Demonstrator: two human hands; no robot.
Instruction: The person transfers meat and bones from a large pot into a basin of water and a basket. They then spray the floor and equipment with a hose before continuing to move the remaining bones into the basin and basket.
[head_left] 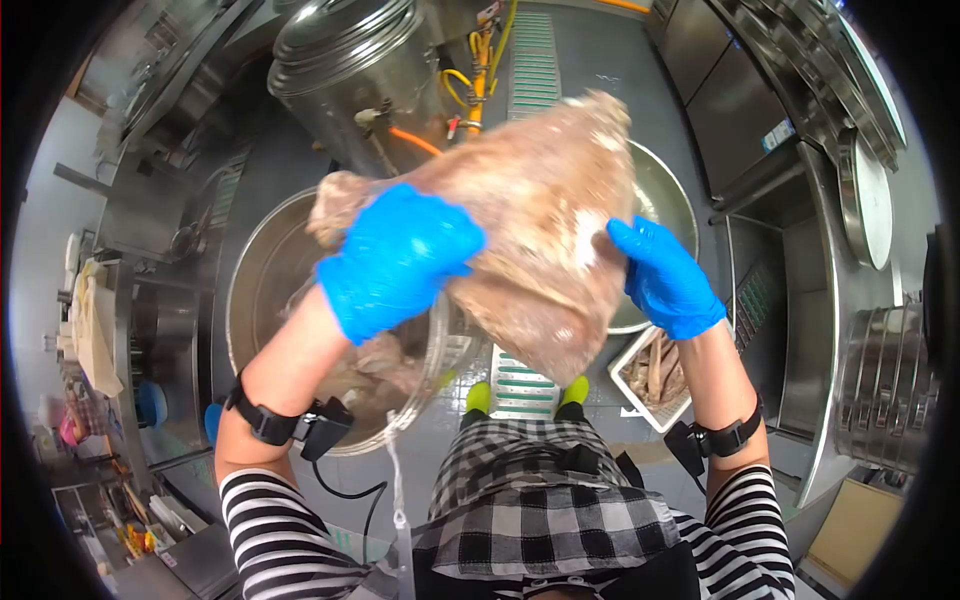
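Note:
A large pale-brown meat joint (545, 200), with a narrow bony end at its left, hangs in the air in front of me, slightly blurred. My left hand (405, 260), in a blue glove, is wrapped round the narrow end. At the joint's right edge is my right hand (665, 280), also blue-gloved, its thumb against the near face and its fingers curled at the edge, partly hidden. Below on the left stands a wide metal tub (240, 310) with meat pieces (375, 370) in it. Behind the joint on the right, a round basin (675, 190) partly shows.
A white basket (625, 375) of long brownish pieces sits on the floor at right. Ahead stands a tall lidded metal pot (350, 85) with an orange hose (415, 140). A green-slatted drain (533, 60) runs down the floor. Steel cabinets (725, 110) and shelving line the right.

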